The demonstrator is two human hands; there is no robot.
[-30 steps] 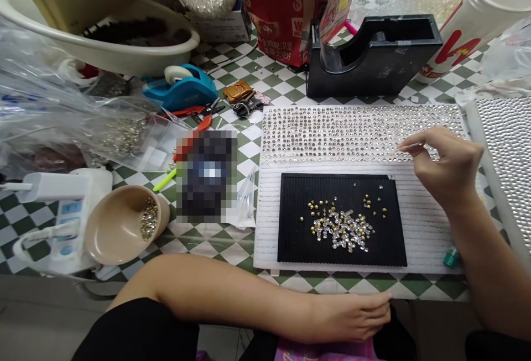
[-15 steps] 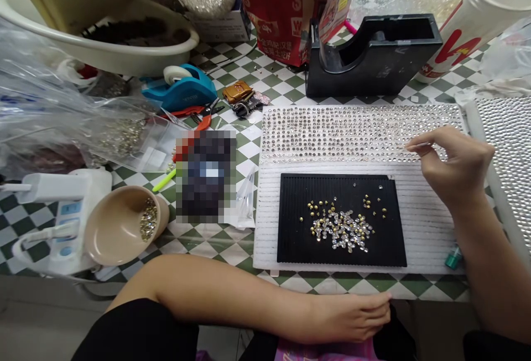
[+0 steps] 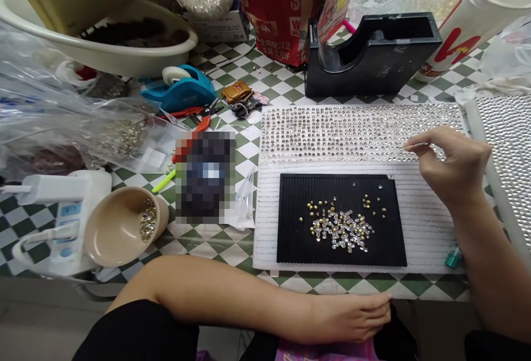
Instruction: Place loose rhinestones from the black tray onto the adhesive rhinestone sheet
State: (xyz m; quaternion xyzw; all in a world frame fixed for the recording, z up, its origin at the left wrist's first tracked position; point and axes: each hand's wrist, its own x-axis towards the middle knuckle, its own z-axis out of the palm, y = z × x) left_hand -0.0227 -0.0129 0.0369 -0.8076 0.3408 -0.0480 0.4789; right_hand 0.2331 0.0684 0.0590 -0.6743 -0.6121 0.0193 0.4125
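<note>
My right hand (image 3: pixel 454 165) is pinched on a thin white stick (image 3: pixel 410 146). The stick's tip rests on the lower rows of rhinestones set in a white grooved board (image 3: pixel 418 223). In front of those rows lies a black ridged tray (image 3: pixel 290 239) with a loose heap of rhinestones (image 3: pixel 341 227). My left hand (image 3: pixel 352 317) lies flat along the table's front edge, fingers together and stretched out, holding nothing.
A beige bowl (image 3: pixel 112 234) with some rhinestones stands at the left beside a white power strip (image 3: pixel 62 212). Behind are a blue tape dispenser (image 3: pixel 182 89), a black tape dispenser (image 3: pixel 373 51), red scissors, keys, plastic bags, a red bag and a white cup. A small teal cap (image 3: pixel 452 257) lies beside the board.
My right hand shifted slightly right along the rhinestone row and then held. The left hand has not moved.
</note>
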